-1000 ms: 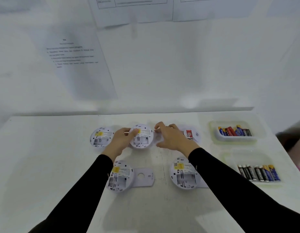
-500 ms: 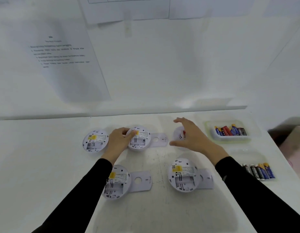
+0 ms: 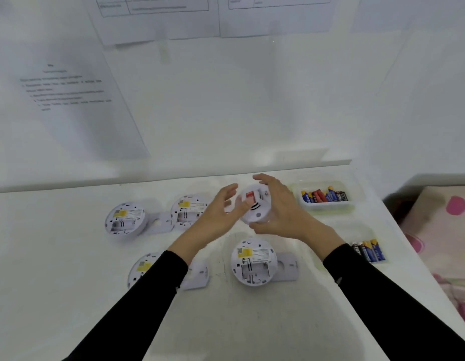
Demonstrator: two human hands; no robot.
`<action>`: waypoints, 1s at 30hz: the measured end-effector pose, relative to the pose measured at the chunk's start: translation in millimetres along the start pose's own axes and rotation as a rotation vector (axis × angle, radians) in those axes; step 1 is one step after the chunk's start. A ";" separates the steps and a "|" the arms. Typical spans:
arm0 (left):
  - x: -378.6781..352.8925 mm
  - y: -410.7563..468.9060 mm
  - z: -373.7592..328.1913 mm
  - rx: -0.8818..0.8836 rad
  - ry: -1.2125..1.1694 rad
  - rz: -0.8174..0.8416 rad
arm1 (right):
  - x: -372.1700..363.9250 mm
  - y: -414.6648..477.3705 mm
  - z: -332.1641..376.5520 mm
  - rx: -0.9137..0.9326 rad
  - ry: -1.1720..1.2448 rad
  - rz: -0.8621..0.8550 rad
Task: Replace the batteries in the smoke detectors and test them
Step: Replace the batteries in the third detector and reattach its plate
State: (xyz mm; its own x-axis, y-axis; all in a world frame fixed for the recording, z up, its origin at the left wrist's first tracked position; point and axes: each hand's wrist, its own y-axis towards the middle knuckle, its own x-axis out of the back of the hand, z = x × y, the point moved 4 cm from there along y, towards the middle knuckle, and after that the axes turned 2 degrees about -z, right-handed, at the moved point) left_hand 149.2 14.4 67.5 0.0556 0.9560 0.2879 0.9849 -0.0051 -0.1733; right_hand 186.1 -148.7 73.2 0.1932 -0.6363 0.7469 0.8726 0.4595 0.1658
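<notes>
A white smoke detector with a red sticker (image 3: 256, 205) is lifted face up above the table's back, gripped at its right side by my right hand (image 3: 281, 212). My left hand (image 3: 221, 212) is at its left edge with fingers straight, thumb touching it. Several detectors lie on their faces with battery bays showing: back left (image 3: 124, 221), back middle (image 3: 188, 209) partly behind my left hand, front left (image 3: 144, 269) under my left sleeve, front right (image 3: 253, 261). Flat mounting plates (image 3: 286, 267) lie beside them.
A clear tray of mixed batteries (image 3: 323, 196) stands at the back right, and a second tray of batteries (image 3: 369, 251) sits nearer along the right edge. Printed sheets (image 3: 70, 100) hang on the wall behind. The table's right edge borders a pink patterned cloth (image 3: 447, 230).
My right hand took hold of the red-sticker detector and lifted it. My left hand left the back middle detector and moved right to the lifted one.
</notes>
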 end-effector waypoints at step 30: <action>-158.5 -61.8 -33.1 0.092 -1.254 0.115 | 73.1 -130.2 -10.1 0.028 0.122 -0.345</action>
State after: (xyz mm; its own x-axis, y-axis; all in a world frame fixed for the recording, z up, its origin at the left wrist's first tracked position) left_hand 85.0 -146.6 63.7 -0.1034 0.5720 -0.8137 0.9669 -0.1342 -0.2172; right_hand 91.1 -261.3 99.8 -0.0567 -0.8254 0.5616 0.8833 0.2208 0.4136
